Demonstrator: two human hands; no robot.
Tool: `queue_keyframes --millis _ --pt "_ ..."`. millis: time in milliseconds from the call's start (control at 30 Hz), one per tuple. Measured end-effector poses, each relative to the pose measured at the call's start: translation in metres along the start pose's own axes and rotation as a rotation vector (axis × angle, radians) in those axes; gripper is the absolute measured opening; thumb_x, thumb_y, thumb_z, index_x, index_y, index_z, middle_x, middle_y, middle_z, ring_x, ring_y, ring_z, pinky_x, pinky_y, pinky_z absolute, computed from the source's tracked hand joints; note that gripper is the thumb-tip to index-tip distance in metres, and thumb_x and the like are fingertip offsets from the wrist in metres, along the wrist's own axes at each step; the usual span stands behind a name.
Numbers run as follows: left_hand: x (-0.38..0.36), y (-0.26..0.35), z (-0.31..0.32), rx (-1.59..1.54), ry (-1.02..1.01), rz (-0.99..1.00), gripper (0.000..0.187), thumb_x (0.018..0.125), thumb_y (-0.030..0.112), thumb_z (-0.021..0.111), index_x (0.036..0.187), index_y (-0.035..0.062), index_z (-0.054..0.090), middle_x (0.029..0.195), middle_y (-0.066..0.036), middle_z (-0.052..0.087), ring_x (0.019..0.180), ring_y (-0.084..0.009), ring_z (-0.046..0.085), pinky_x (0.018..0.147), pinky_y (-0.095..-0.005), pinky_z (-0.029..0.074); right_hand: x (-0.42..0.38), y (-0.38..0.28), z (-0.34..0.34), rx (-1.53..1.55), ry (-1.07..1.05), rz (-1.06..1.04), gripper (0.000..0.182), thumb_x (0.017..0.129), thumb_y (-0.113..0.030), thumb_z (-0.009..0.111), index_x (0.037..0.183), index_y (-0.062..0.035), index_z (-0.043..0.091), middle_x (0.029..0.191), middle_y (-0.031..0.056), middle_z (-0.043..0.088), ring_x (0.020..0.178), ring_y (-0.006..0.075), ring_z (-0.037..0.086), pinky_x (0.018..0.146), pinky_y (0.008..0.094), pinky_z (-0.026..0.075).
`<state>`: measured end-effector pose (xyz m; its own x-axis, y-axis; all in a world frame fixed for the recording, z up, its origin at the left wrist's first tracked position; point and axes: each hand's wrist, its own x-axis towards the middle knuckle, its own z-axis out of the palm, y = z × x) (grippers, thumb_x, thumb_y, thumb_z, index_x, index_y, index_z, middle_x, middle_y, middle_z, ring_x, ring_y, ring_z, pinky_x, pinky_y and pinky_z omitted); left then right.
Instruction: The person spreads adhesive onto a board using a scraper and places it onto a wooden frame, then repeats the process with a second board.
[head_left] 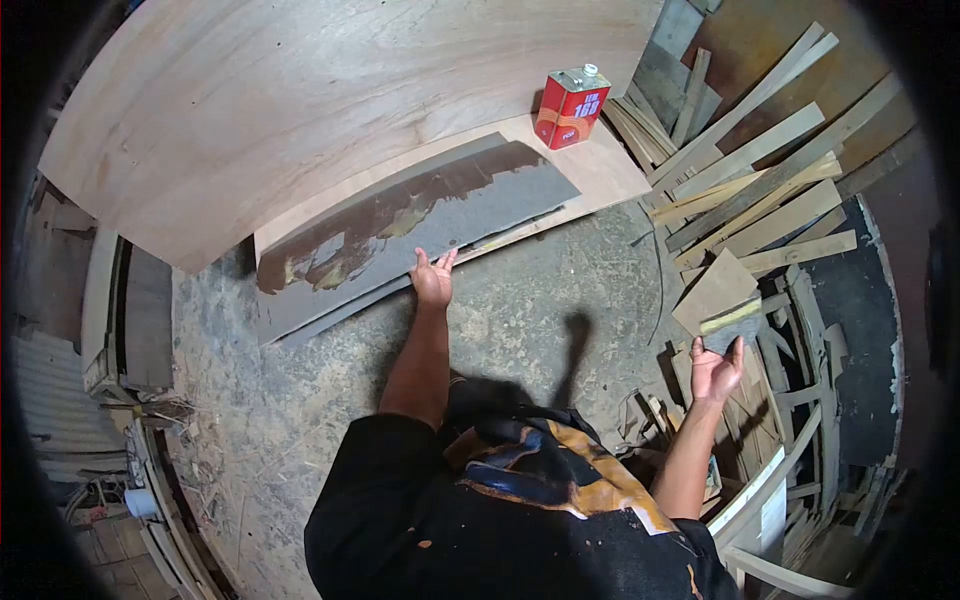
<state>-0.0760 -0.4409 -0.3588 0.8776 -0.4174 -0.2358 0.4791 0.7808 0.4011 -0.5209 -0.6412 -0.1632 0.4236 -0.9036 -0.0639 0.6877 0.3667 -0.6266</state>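
A long grey sheet (pixel 505 200) lies on a pale wooden board, its far side coated with a wet-looking brown layer (pixel 385 208) that has a ragged edge and some yellowish patches. My left hand (pixel 432 279) is at the near edge of this sheet, fingers apart and seemingly touching it. Another grey sheet shows beneath the near edge. Off to the right, my right hand (pixel 717 373) grips a small flat grey piece (pixel 733 330) with a yellowish smeared band along its far edge. The thumb and fingers hold it from both sides.
A red can (pixel 572 108) with a white cap stands on the pale board (pixel 618 172). Behind rises a large curved plywood sheet (pixel 250 110). Wooden strips (pixel 765 150) pile up at the right, with curved wooden frames (pixel 800 440) below. Shavings litter the concrete floor (pixel 230 420).
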Motion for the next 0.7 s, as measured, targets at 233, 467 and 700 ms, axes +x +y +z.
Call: queue_keyframes --millis 233,467,700 --pt "-0.028 0.001 -0.016 0.403 0.120 -0.400 0.055 0.092 0.034 0.046 0.124 -0.0078 0.032 0.110 -0.025 0.055 0.100 -0.0338 0.057 0.091 -0.0422 0.045 0.029 0.081 0.040 -0.312 0.081 0.313 0.033 0.084 -0.027 0.057 0.114 -0.0150 0.051 0.111 -0.0004 0.056 0.098 0.0186 0.056 0.069 0.0401 0.051" --pt "-0.092 0.125 -0.166 0.482 0.380 -0.203 0.045 0.089 0.032 0.050 0.120 0.0038 0.034 0.103 -0.018 0.055 0.085 -0.0277 0.059 0.078 -0.0383 0.051 0.011 0.260 0.150 -0.837 -0.350 0.530 0.040 0.079 -0.010 0.058 0.117 -0.0043 0.047 0.104 0.0061 0.057 0.090 0.0184 0.057 0.072 0.0318 0.048" --pt "-0.100 0.271 -0.218 0.355 0.730 0.201 0.037 0.088 0.024 0.052 0.117 0.0036 0.038 0.093 -0.014 0.054 0.075 -0.0245 0.058 0.069 -0.0356 0.053 -0.033 0.449 0.267 -1.337 -0.965 0.515 0.040 0.079 -0.015 0.057 0.114 0.0035 0.050 0.104 0.0181 0.060 0.099 0.0250 0.055 0.088 0.0350 0.040"
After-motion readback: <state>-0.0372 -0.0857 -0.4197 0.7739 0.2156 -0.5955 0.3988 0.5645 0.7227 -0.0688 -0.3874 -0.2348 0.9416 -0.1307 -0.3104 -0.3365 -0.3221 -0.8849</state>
